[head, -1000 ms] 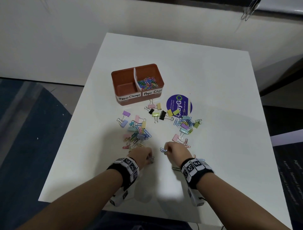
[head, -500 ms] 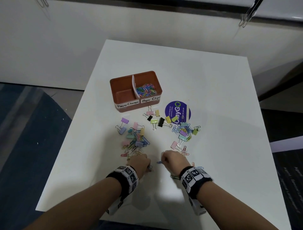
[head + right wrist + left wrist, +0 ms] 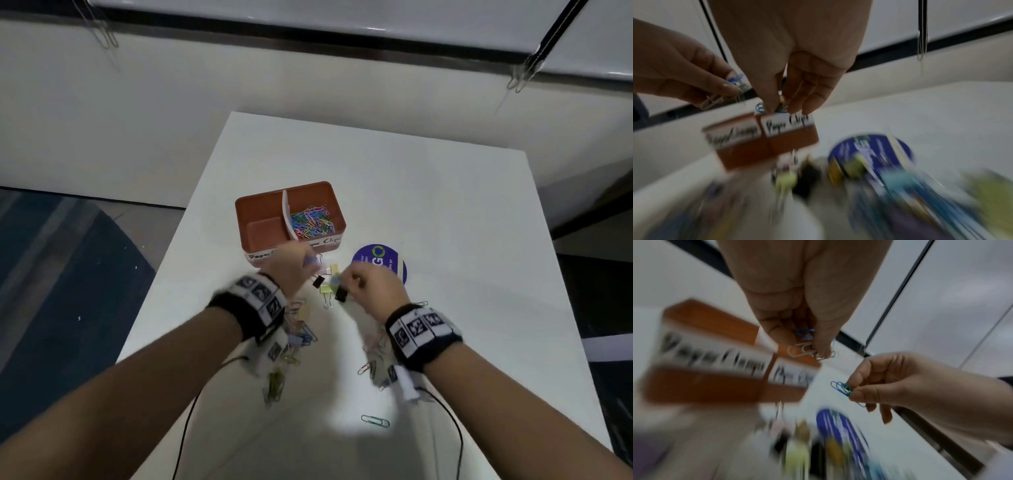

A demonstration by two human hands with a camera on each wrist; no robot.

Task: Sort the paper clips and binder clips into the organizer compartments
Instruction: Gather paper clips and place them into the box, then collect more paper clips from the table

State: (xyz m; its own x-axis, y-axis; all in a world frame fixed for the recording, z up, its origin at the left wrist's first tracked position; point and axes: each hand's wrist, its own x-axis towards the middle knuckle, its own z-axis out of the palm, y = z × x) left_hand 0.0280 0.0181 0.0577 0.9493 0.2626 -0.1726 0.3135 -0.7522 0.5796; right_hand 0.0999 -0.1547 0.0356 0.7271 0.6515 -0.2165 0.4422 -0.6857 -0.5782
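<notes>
Both your hands have left the near bench edge for the organizer [image 3: 270,202]: left hand [image 3: 797,318] and right hand [image 3: 892,381] pinch paper clips [image 3: 841,388], the paper-clip compartment [image 3: 313,219] lying just ahead, the left fingers [image 3: 823,337] nearer.

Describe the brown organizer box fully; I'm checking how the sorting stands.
The organizer is a reddish-brown rectangular box, plastic by its look, with rounded corners, sitting flat on the white table. A white divider splits it in two. The right compartment holds a heap of coloured paper clips; the left shows only bare floor. Handwritten white labels run along the near wall, partly hidden by the left hand, which is raised in front of it.
</notes>
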